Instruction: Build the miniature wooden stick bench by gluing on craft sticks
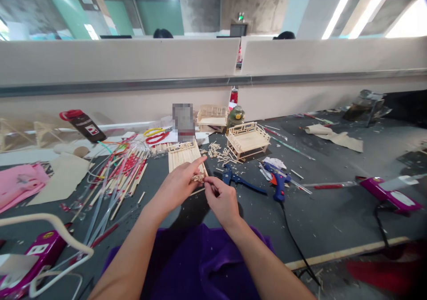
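My left hand [178, 182] is closed around a small cluster of pale wooden pieces [198, 178], which shows between thumb and fingers. Right beside it, my right hand [223, 198] pinches thumb and fingertips together at the cluster's edge; what sits in that pinch is too small to make out. Under and behind my left hand lies a flat panel of parallel wooden sticks [178, 158], with a low lattice railing at its far end. Blue-handled cutters [240, 182] rest just right of my hands. Short cut stick pieces [216, 151] are scattered behind them.
Two miniature wooden benches [248, 142] [212, 115] stand farther back. At right lie a blue glue gun [279, 180] with a trailing cord and a magenta tool [390, 195]. Left are bundled sticks [128, 171], scissors [156, 138] and a leaning dark bottle [86, 126]. A partition [133, 62] closes the back.
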A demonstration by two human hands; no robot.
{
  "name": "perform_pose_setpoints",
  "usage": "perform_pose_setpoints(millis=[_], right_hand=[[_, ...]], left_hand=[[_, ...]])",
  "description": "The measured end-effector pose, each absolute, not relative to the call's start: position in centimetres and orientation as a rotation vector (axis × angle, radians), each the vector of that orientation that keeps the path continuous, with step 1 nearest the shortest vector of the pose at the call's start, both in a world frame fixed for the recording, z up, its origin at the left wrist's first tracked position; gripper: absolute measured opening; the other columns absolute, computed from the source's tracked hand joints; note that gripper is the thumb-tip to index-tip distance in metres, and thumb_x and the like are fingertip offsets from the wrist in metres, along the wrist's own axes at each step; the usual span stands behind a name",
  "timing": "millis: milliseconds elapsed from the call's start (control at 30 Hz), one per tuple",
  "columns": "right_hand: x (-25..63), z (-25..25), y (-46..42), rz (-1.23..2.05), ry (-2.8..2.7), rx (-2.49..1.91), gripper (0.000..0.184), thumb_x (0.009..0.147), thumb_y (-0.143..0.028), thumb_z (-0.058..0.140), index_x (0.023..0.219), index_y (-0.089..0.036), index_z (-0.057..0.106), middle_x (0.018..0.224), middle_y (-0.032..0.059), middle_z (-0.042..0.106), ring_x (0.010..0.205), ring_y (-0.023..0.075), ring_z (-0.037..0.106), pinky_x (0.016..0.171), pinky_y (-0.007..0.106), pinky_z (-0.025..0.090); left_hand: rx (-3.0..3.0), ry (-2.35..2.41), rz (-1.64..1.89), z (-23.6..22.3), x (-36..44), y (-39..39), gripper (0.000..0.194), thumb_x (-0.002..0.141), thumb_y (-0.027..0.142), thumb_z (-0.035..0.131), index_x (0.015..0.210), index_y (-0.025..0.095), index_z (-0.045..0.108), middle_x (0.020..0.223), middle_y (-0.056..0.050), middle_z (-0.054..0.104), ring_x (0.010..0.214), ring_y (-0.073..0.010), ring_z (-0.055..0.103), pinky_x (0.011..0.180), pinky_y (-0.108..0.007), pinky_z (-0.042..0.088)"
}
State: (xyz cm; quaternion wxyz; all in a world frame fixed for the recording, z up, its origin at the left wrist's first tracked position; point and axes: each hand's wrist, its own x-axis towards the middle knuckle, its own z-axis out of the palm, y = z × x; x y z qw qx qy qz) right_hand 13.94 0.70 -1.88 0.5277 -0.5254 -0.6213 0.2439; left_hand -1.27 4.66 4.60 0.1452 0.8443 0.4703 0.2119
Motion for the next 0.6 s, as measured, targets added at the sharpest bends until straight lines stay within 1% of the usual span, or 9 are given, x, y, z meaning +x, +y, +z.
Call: perform_pose_setpoints(millis=[133, 467, 600], right_hand=[[13.96, -1.83, 0.73, 0.581, -1.485, -1.248, 0.029, 0.088, -0.029, 0.050, 0.096, -0.017, 0.075, 0.053, -0.0041, 0.050, 0.047, 0.0106, 0.043, 0.049, 0.021, 0.035], [14.02, -1.73, 0.70, 0.608, -1.481, -1.257, 0.027, 0.088, -0.029, 0.051, 0.097, -0.019, 0.074, 0.055, -0.0045, 0.050, 0.048, 0.0107, 0.044, 0.052, 0.021, 0.037], [14.08, -1.59, 0.65, 0.611, -1.475, -1.263, 0.025, 0.088, -0.030, 0.051, 0.095, -0.019, 0.073, 0.054, -0.0057, 0.045, 0.048, 0.0104, 0.042, 0.051, 0.021, 0.035]], left_hand=[[2.429, 1.370, 0.619, 4.64, -1.21, 4.57, 0.059, 0.088, 0.016, 0.052, 0.145, 0.026, 0.041, 0.107, -0.007, 0.065, 0.100, -0.0219, 0.060, 0.087, -0.035, 0.047], [2.284, 1.289, 0.612, 5.45, -1.36, 4.26, 0.061, 0.086, 0.024, 0.056, 0.145, 0.026, 0.040, 0.102, -0.003, 0.067, 0.095, -0.0195, 0.063, 0.085, -0.032, 0.048], [2.289, 1.308, 0.610, 5.46, -1.25, 4.30, 0.059, 0.087, 0.023, 0.054, 0.145, 0.025, 0.041, 0.100, -0.003, 0.067, 0.093, -0.0192, 0.063, 0.083, -0.031, 0.049]])
